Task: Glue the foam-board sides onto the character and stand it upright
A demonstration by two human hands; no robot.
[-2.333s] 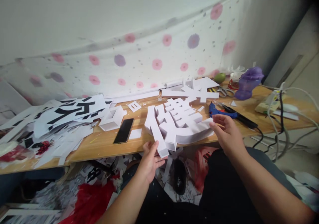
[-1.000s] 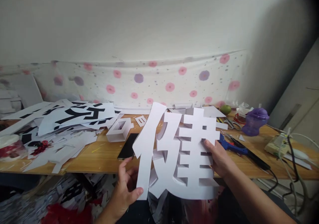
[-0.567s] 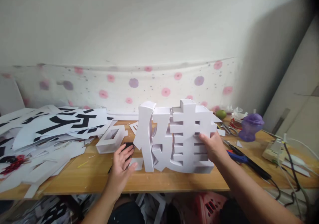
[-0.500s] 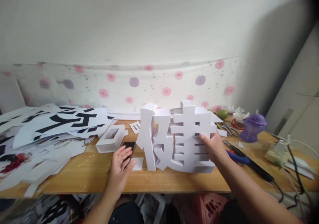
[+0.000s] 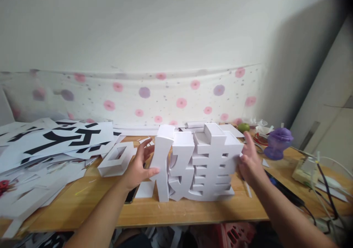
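Observation:
A large white three-dimensional Chinese character (image 5: 211, 167), made of board-like pieces with open slots, stands upright on the wooden table before me. Its top faces and front both show. My left hand (image 5: 141, 168) is at its left edge, fingers apart and curved, the thumb tip overlapping the left piece; whether it presses there I cannot tell. Beside the right edge, my right hand (image 5: 250, 161) is open with its fingers raised, very near the character or lightly touching it. A small white square piece (image 5: 145, 189) and a partly covered black phone-like slab (image 5: 130, 196) lie below my left hand.
Printed sheets with black strokes (image 5: 63, 137) and white offcuts heap up at the left. A white hollow rectangular box piece (image 5: 106, 169) sits nearby. To the right are a purple cup (image 5: 278, 141), a green fruit (image 5: 243, 127), a black corded tool (image 5: 286, 191) and cables.
My right hand has loosened from the character's front and moved to its right side. My left hand has risen to the left edge. The character's top now shows more.

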